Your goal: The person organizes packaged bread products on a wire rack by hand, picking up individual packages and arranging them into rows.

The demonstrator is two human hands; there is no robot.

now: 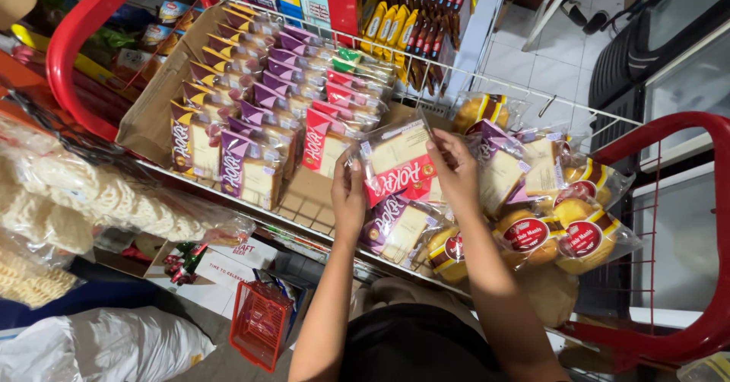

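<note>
Could slip and crumple: clear, red-banded plastic bread packet point(397, 168), slick film, pinched only at its edges. Left hand point(348, 199) fingers clasping the left edge, right hand point(454, 171) fingers gripping the top right corner. Held between both hands, just above the white wire shelf point(487, 85), over purple-banded packets point(251, 161) and round buns point(582, 234).

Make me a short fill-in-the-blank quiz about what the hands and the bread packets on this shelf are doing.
1. Both hands, the left hand and the right hand, hold one clear bread packet with a ____ label band.
2. The rack frame is coloured ____.
3. The round buns lie to the ____ of the held packet.

Missing words: red; red; right
</note>
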